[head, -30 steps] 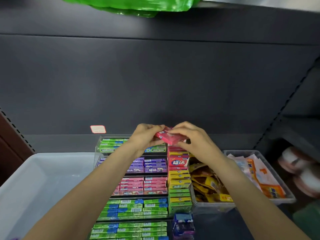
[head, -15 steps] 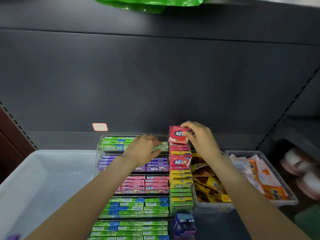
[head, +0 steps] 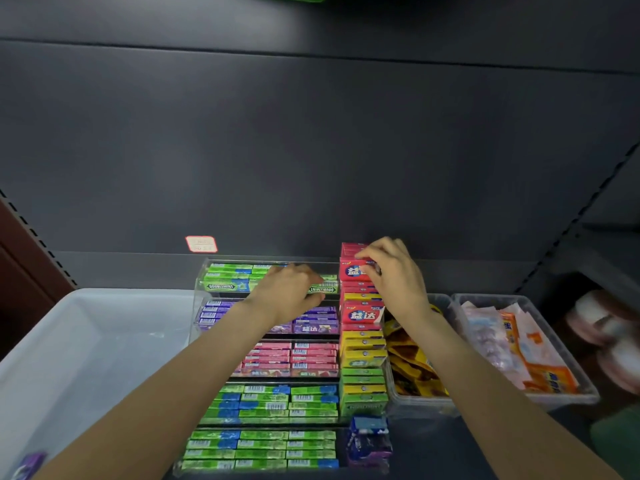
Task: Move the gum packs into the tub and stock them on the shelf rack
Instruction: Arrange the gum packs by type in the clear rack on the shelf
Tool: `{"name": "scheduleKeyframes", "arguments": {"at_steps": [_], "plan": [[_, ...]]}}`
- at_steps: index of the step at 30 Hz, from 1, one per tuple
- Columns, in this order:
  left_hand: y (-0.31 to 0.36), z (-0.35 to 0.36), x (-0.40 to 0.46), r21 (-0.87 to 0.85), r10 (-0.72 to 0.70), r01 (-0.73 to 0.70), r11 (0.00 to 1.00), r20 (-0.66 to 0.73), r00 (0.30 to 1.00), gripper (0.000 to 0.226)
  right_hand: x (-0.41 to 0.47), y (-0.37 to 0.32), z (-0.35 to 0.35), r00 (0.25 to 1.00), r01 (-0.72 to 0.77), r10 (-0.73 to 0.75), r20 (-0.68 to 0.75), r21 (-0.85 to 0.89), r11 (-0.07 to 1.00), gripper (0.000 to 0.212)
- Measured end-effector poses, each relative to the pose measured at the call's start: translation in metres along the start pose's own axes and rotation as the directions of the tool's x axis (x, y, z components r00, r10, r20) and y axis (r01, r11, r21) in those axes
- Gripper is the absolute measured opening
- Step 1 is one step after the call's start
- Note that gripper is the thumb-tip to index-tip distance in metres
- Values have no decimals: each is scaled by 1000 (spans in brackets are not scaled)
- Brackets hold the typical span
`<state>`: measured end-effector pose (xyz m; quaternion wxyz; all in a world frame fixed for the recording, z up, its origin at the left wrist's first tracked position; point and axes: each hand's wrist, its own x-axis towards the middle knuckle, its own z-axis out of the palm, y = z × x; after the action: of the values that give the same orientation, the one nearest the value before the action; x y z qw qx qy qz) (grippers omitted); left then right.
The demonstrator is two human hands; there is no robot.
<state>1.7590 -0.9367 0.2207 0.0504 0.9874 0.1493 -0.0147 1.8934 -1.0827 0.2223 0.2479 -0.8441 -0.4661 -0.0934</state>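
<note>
Open room above the rack — crowded below.
White tub [head: 86, 341] lies open leftward; clear bins [head: 519, 400] press against the gum rack [head: 270, 375] rightward — dark back panel [head: 311, 150] blocks behind.

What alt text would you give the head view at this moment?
A person's right hand pinches a red gum pack atop the right-hand column of a tiered clear gum rack, while the left hand rests on its upper tiers. A white tub sits left, snack bins right.
</note>
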Motion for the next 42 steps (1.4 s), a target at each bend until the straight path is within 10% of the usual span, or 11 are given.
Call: {"name": "scheduleKeyframes", "arguments": {"at_steps": [11,21,32,42], "plan": [[-2,-4,-6,-143,-45,30,989,-107,993,41,-6,-15,-8,999,-24,26,28,-74,997,39],[-72,1,-109,-358,-286,127,925,-434,854,18,-31,-128,39,983,99,-141,120,301,948,24],[-213,68,-258,-460,-538,431,776,-129,833,20,-73,-280,148,882,24,-198,428,379,925,30],[-260,147,-302,-268,-410,532,803,400,820,72,-120,-337,238,702,-266,218,678,-35,963,65]]}}
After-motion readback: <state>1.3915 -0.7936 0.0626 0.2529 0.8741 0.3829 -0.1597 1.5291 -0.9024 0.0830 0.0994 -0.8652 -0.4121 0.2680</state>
